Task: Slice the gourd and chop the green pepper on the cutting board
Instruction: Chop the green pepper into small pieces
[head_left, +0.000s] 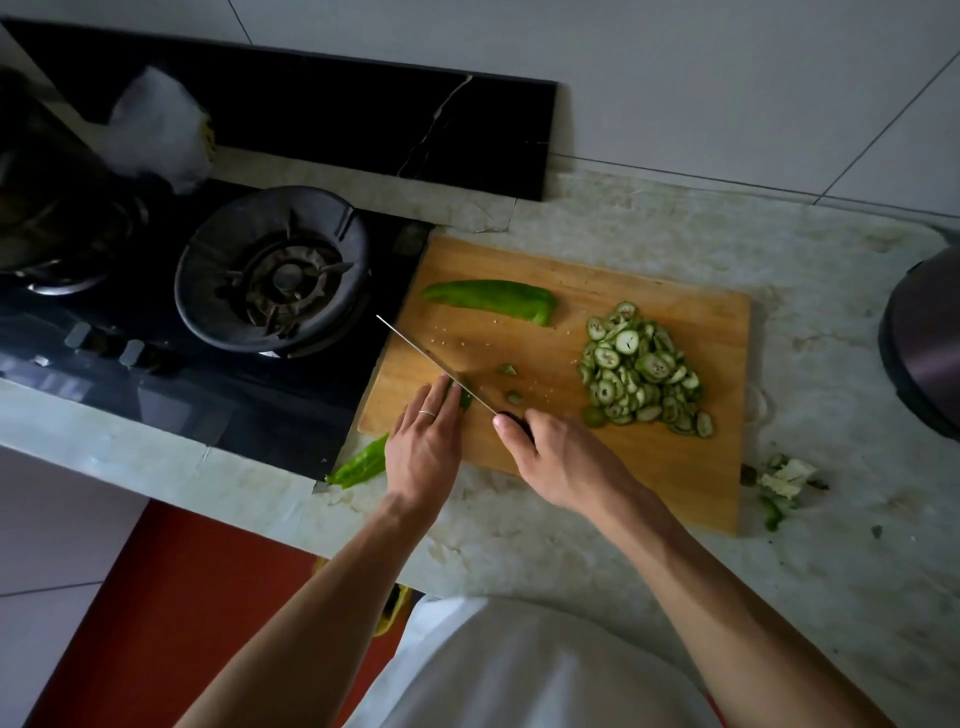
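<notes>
far left, the gas burner sits idle beside the cutting board. then the pepper being chopped, its tail hanging off the board's near-left corner over the table. the left hand lies on top of it, fingers stretched forward and pressing down, probably to stop it rolling, tips right beside the blade. the knife angles down across the pepper's cut end, and the right hand has a closed grip wrapped round the dark handle. a few chopped bits lie just past the blade. another pepper piece waits at the board's far side. further right, the gourd slices sit heaped, looking finished. trimmings lie off the board's right edge.
</notes>
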